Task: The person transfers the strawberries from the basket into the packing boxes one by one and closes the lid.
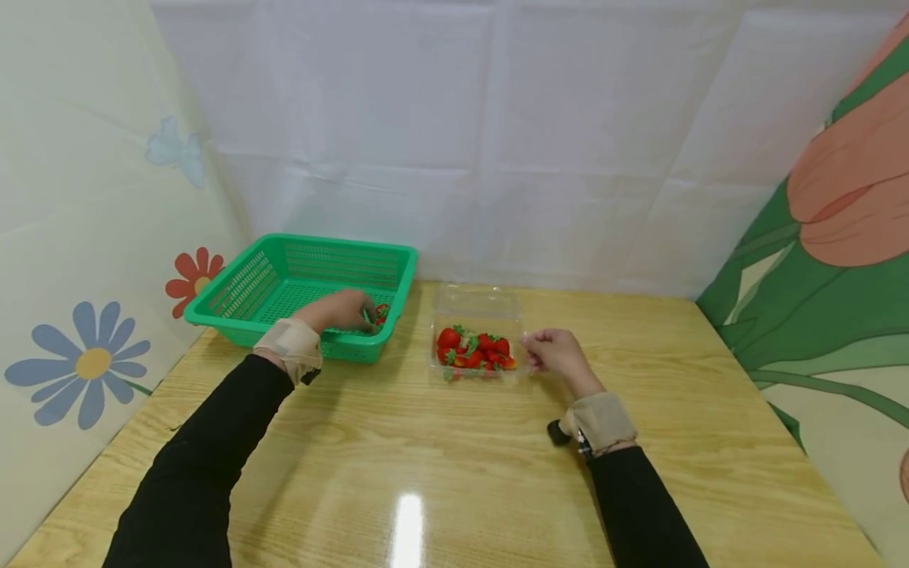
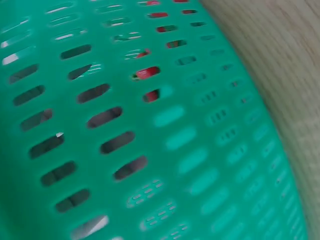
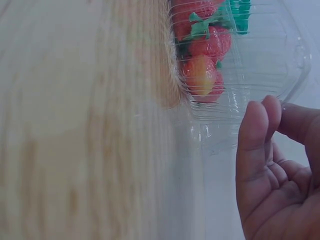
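My left hand [image 1: 348, 309] reaches down into the green plastic basket [image 1: 348, 243], its fingers bent beside the red strawberries [image 1: 382, 312] in the near right corner. I cannot tell whether those fingers hold one. In the left wrist view the slotted basket wall [image 2: 100, 117] hides most of the hand, and bits of red show through the slots. A clear plastic clamshell box [image 1: 477, 304] stands right of the basket, lid up, with several strawberries [image 1: 474, 351] in it. At its right side my right hand [image 3: 280, 170] pinches the rim between thumb and fingertips.
Both the basket and the box stand on a wood-grain table [image 1: 426, 442], near its back edge. Behind them hangs a white cloth [image 1: 483, 142]. Flower-printed panels [image 1: 92, 363] close in the left and right sides.
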### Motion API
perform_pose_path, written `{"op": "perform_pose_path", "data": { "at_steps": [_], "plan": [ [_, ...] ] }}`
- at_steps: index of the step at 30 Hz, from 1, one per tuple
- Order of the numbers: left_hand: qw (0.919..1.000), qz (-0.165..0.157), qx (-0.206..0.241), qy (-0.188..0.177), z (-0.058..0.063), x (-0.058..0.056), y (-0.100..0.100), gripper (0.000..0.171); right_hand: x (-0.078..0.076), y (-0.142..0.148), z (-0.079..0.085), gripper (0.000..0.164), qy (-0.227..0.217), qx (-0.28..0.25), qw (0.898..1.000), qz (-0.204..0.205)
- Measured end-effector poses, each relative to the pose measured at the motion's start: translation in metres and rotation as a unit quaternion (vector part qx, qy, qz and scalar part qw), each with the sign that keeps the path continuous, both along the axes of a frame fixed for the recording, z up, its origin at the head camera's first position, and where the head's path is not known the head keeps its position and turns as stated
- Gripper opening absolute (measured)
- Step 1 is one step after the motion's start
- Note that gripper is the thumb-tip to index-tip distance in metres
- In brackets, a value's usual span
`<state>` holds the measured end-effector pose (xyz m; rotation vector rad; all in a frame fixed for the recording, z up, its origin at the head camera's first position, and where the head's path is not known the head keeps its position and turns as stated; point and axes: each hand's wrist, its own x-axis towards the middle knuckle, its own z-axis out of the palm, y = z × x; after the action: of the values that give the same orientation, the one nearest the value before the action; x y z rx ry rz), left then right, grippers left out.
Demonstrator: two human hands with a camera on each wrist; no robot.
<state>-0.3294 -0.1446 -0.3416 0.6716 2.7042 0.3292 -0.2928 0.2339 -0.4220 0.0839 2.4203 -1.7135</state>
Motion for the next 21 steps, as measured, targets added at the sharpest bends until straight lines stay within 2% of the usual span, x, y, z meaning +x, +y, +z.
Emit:
{"op": "perform_pose_path", "data": {
  "at_steps": [5, 8, 14, 21],
  "plan": [
    [0.998, -0.017, -0.049, -0.035, -0.0049, -0.0012, 0.0012, 0.023, 0.0001, -0.001, 0.0, 0.032, -0.002, 0.001, 1.0, -0.002],
    [0.9958, -0.011, -0.063, -0.066, -0.0063, -0.0017, 0.0021, 0.028, 0.0, -0.0015, -0.0004, 0.031, -0.002, 0.003, 1.0, -0.004],
    [0.9922, -0.002, -0.077, -0.097, -0.0103, -0.0037, 0.0018, 0.034, -0.0002, -0.0012, -0.0008, 0.031, -0.001, 0.004, 1.0, -0.006],
    [0.9903, 0.007, -0.068, -0.121, -0.0107, -0.0024, 0.0017, 0.035, -0.0008, -0.0006, -0.0015, 0.032, -0.002, 0.002, 1.0, -0.001]
  ]
}}
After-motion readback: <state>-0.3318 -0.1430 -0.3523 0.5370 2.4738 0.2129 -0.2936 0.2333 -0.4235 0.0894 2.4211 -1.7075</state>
